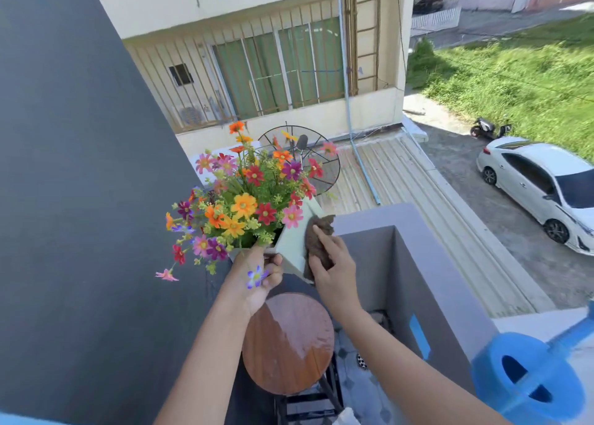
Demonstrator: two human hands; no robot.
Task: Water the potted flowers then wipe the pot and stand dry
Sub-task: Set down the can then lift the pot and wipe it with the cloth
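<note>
left hand point(257, 280) holds pot point(291, 247), right hand point(334, 273) presses cloth point(318, 244)

Both bare forearms rise from the bottom edge toward the middle of the frame, the left from lower left, the right from lower right. The left hand point(257, 280) is curled, palm turned toward the camera, its fingers point(274, 270) wrapped in a grip. The right hand point(334, 270) sits just right of it, back up, its fingers point(324, 235) extended and pressed flat, pointing to the upper left.
</note>
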